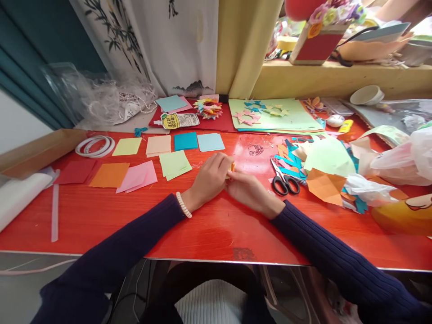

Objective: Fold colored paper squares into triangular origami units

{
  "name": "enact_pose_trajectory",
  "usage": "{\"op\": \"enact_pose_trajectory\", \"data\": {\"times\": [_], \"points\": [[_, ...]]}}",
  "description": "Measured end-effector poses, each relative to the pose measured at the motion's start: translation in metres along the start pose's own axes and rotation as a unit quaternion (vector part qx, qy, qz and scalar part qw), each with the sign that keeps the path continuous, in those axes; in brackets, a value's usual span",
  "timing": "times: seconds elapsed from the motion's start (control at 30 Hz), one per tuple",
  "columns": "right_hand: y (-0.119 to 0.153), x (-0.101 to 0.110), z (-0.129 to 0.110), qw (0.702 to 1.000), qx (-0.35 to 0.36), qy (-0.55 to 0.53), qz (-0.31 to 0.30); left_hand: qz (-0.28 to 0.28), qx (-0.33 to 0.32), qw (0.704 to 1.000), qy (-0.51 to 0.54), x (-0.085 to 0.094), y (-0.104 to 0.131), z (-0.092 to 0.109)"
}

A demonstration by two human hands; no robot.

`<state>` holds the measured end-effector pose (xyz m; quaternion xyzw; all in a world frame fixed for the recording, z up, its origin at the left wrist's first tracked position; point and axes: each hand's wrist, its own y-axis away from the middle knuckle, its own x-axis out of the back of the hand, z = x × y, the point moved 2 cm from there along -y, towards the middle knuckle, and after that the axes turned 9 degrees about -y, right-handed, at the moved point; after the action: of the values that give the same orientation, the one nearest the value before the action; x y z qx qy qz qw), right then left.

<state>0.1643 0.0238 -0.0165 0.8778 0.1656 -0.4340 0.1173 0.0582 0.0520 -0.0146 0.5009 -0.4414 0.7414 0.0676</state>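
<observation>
Above the middle of the red table point(202, 234), my left hand point(213, 176) and my right hand point(248, 189) meet, fingers closed. Between them is a small folded piece of orange and yellow paper point(232, 167), mostly hidden by the fingers. Left of my hands lie light green paper squares point(175, 164), with pink squares point(137, 176) and orange squares point(110, 175) farther left. Black-handled scissors point(284, 180) rest to the right of my right hand.
Paper scraps point(327, 157) and plastic bags crowd the right side. At the back are a glue pouch point(178, 120), folded paper rings point(208, 109) and a light green sheet stack point(297, 119). White tape rolls point(95, 146) lie at the left, near a cardboard box point(40, 150).
</observation>
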Motion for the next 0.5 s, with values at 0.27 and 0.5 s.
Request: {"op": "enact_pose_trajectory", "data": {"times": [0.27,0.5], "points": [[-0.001,-0.003,0.006,1.0,-0.02,0.006,0.008,0.035,0.029,0.999,0.023,0.0,-0.009,0.018],[-0.016,0.036,-0.002,0.976,0.051,0.169,0.128,-0.02,-0.108,0.993,-0.041,-0.006,-0.013,0.017]]}}
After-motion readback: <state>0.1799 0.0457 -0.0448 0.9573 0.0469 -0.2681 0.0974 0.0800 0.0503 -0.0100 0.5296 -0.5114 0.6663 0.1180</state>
